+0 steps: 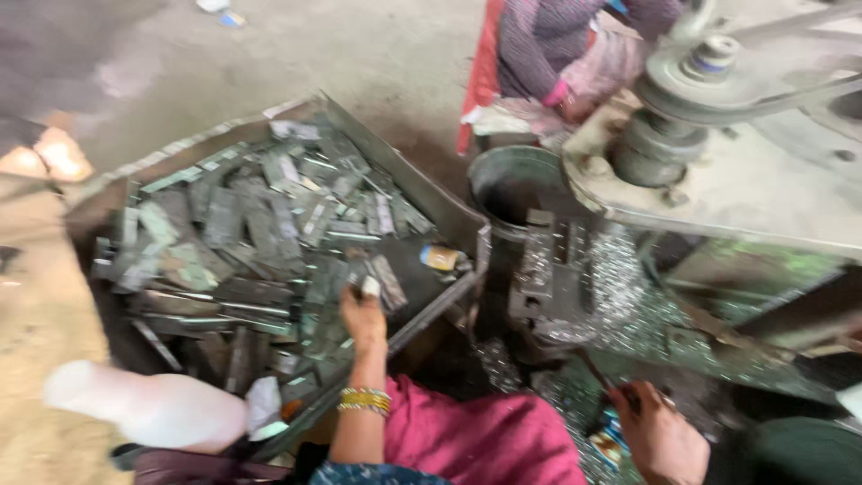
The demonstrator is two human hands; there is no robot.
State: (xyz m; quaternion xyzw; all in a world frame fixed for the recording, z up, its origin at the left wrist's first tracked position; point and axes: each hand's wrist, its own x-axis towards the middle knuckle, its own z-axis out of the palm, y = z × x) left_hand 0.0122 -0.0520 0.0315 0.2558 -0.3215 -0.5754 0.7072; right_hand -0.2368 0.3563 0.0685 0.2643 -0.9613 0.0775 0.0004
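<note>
At the far left near edge I see a pale, blurred plastic bottle (pixel 148 409) lying on its side, just outside the big grey sheet-metal tray (pixel 395 175) heaped with flat greenish-grey metal strips (pixel 242 233). My left hand (pixel 364 313), a stack of yellow bangles (pixel 364 401) on its wrist, reaches into the near right corner of that tray, and its fingers are pinched shut on one small pale metal piece (pixel 370 286) held at the fingertips. The heap spreads left and far from that hand; the strips nearest it lie with their long axes running roughly near to far, though blur hides the detail. A small yellow cylinder (pixel 440 258) rests in the tray just right of the hand. Further right stands the dark press die block (pixel 543 278), ringed by bright metal shavings (pixel 620 287), under a heavy grey machine frame (pixel 718 171). My right hand (pixel 660 431) sits near and right of the die, closed around a thin dark rod (pixel 597 370) angled toward it. The left hand is the nearer one to the strips. Beyond, another person in a purple striped sleeve (pixel 539 45) sits by a round metal pot (pixel 512 184).
</note>
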